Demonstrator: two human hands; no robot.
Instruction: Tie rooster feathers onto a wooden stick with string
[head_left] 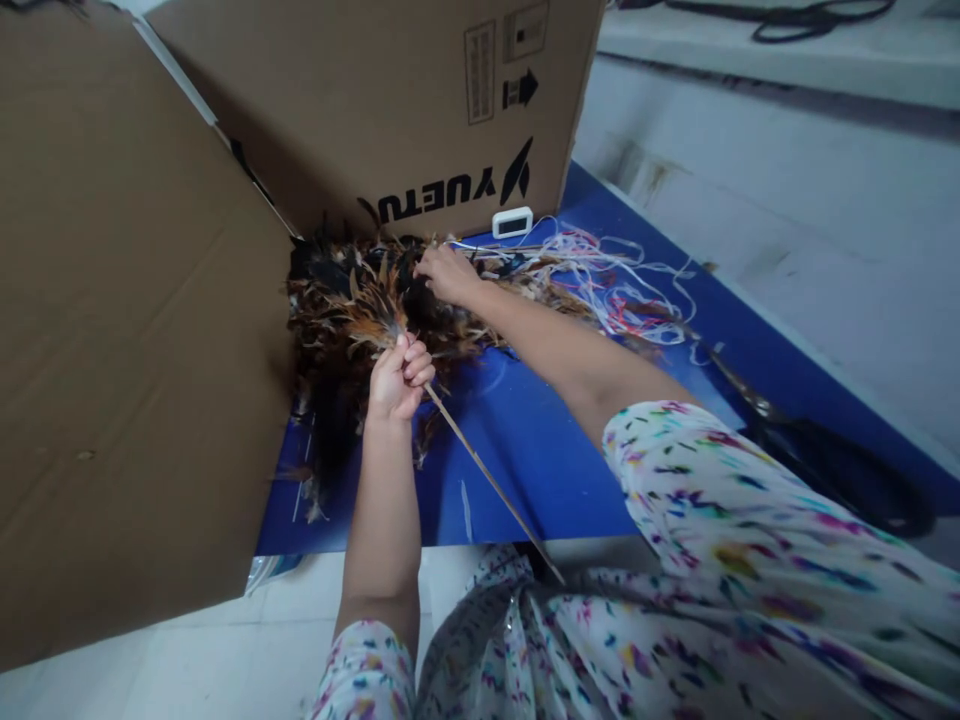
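Observation:
My left hand [401,378] is closed round a thin stick [480,465] just below a tuft of brown and black feathers [379,300] at its top, like a feather duster. The stick slants down right toward my clothing. Above and to the right of it, my right hand [448,275] reaches into the pile of dark feathers [315,270]. Its fingers are bent and drawn together at the feathers; what lies between the fingertips is hidden.
A big cardboard box [322,110] stands behind and left of the feathers. A small white device [512,222] leans near it. Tangled white and red strings [600,280] lie at right on the blue tabletop [577,500]. Black-handled scissors [817,450] lie by my right sleeve.

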